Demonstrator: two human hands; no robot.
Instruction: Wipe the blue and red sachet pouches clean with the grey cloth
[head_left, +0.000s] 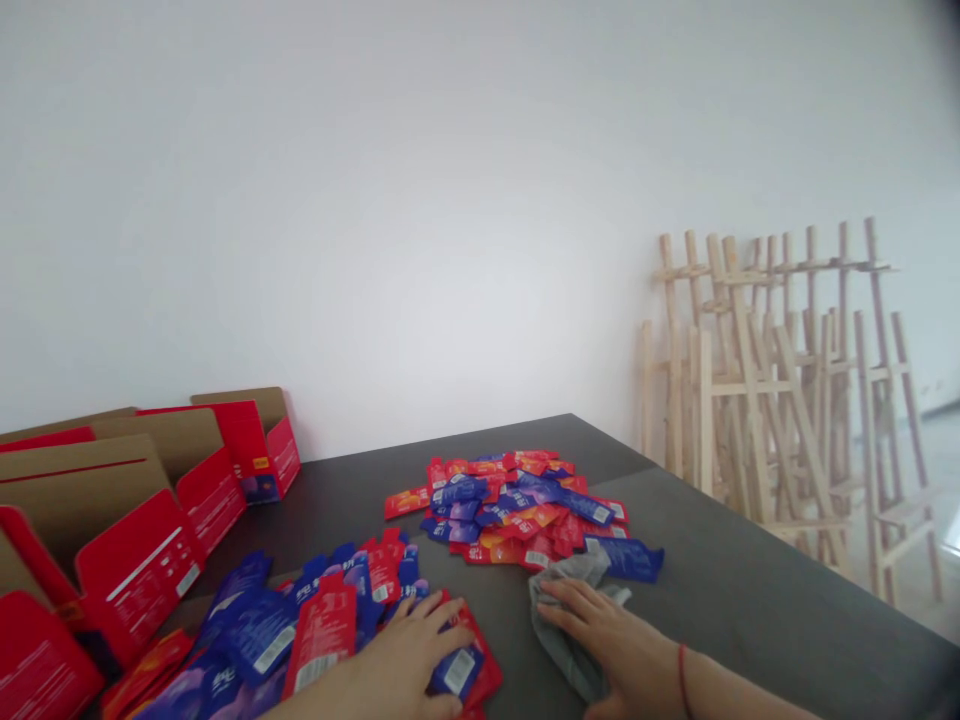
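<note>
My left hand (409, 650) lies with its fingers spread on the near edge of a pile of red and blue sachets (326, 620). Under my right hand (615, 635) is a crumpled grey cloth (559, 640) on the dark tabletop; the fingers rest over it and a red band circles the wrist. Just beyond the cloth lies a second heap of red and blue sachets (517, 505), with one blue sachet (630, 558) at its right side, close to the cloth.
Open red cardboard boxes (142, 570) with brown insides line the left side of the dark table (720, 590). A white wall stands behind. Wooden easels (757, 400) are gathered on the floor past the table's right edge.
</note>
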